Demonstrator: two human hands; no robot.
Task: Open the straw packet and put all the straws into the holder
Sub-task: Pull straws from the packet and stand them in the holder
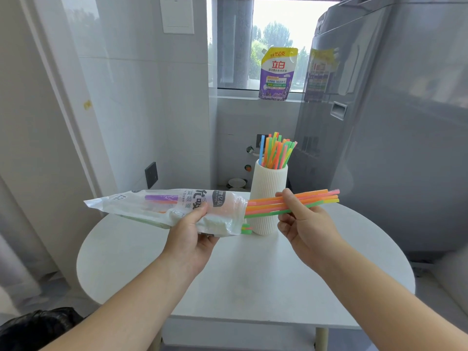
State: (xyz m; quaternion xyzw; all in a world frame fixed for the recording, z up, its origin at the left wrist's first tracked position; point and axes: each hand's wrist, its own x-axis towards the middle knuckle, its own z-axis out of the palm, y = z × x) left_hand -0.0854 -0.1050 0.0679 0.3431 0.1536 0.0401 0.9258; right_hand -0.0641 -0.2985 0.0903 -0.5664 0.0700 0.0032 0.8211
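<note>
On the straw packet point(167, 207) we read "Straw" among upside-down Chinese characters; the purple detergent pouch point(277, 73) on the window sill at 12 o'clock shows "150克" and "立白". Our left hand point(195, 236) is closed around the packet's open end, holding it level above the white round table point(253, 274). Our right hand point(304, 224), at 3 o'clock from the packet, pinches a bunch of coloured straws point(314, 198) half out of its mouth. The ribbed white holder point(266, 196) stands just behind, with straws point(276, 150) upright inside.
</note>
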